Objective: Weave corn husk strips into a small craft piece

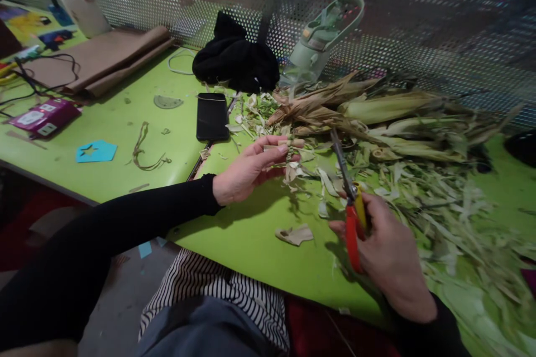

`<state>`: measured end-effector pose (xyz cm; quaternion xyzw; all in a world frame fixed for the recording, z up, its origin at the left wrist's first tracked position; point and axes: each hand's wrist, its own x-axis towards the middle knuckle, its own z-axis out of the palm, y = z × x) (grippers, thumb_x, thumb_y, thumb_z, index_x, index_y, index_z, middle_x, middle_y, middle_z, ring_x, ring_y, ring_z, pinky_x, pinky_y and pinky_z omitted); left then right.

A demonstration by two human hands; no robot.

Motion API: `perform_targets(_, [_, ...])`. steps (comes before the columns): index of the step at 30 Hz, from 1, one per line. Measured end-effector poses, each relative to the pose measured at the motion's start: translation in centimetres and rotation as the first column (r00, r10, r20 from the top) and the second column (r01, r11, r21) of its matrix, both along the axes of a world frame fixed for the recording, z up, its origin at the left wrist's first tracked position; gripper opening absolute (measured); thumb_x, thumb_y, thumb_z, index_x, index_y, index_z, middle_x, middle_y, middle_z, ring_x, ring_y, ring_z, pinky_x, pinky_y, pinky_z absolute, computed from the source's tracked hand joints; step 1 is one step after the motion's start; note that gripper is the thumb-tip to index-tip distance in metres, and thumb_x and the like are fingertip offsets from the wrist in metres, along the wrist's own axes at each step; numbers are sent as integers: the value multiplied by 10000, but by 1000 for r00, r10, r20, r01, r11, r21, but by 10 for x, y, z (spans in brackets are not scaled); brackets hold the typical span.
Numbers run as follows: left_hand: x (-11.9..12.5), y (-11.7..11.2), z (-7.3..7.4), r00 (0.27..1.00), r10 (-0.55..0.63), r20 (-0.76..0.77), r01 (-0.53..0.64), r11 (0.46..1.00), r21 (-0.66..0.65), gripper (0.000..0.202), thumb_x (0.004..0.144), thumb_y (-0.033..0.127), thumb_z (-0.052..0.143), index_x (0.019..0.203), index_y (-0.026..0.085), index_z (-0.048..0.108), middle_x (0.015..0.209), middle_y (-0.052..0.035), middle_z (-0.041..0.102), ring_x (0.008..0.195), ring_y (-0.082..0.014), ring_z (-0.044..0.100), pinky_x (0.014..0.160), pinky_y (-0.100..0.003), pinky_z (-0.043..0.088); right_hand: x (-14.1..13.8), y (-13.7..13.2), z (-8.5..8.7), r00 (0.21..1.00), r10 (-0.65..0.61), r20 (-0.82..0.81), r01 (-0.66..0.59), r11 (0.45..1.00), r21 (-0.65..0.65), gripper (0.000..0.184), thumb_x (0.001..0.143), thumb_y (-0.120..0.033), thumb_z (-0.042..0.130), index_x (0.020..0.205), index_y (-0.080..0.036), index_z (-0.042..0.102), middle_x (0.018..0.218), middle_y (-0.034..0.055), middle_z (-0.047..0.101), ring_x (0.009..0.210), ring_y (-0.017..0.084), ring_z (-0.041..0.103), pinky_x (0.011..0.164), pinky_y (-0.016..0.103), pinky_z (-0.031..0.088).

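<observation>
My left hand point(251, 170) is closed in a pinch on a small folded strip of dried corn husk point(288, 145), held just above the green table point(125, 145). My right hand point(387, 251) grips red and yellow scissors point(349, 201) by the handles. Their blades point up and away, toward the husk strip, and look nearly closed. Cut husk scraps point(295, 234) lie between my two hands. A pile of corn ears in their husks point(389, 109) lies beyond the scissors.
A black phone point(212, 116) lies left of the husk pile. Behind it are a black cloth point(234, 58), a pale green fan point(322, 39) and a perforated metal screen. Brown folded paper point(104, 58), a blue card point(96, 152), twine and cables sit left.
</observation>
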<state>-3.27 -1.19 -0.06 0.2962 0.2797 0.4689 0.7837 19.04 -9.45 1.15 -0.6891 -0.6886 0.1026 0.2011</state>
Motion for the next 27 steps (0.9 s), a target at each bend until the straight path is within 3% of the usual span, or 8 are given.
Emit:
perform_targets(3, [1, -2, -1, 1000, 12, -14, -12, 1000, 22, 118, 865, 195, 689, 902, 179, 578, 1033, -24, 721, 921, -116, 694, 707, -203, 506, -2, 0, -1, 999, 31, -44, -33, 998, -57, 469, 806, -663, 543, 960, -222, 585, 647, 37, 670, 516, 224, 614, 484, 326, 449])
perform_targets(14, [1, -3, 1, 1000, 17, 9, -17, 998, 57, 85, 889, 168, 655, 897, 189, 573, 861, 27, 702, 837, -84, 698, 724, -191, 506, -4, 3, -8, 999, 37, 0, -36, 995, -90, 507, 791, -683, 564, 968, -210, 602, 663, 65, 712, 518, 243, 652, 464, 309, 448])
perform_targets(22, [6, -6, -1, 996, -61, 65, 59, 998, 27, 77, 892, 117, 632, 886, 182, 592, 868, 20, 722, 840, -89, 703, 811, -226, 530, -6, 2, -6, 996, 59, -63, -64, 995, -82, 497, 817, -679, 554, 979, -214, 617, 663, 58, 713, 515, 226, 640, 461, 298, 436])
perform_targets(27, [6, -6, -4, 994, -86, 74, 86, 996, 2, 75, 886, 114, 646, 896, 177, 608, 871, 16, 725, 812, -88, 696, 795, -230, 540, -2, -1, -8, 996, 76, -40, -80, 992, -102, 433, 853, -616, 534, 1007, -218, 612, 637, 32, 685, 393, 177, 523, 454, 305, 415])
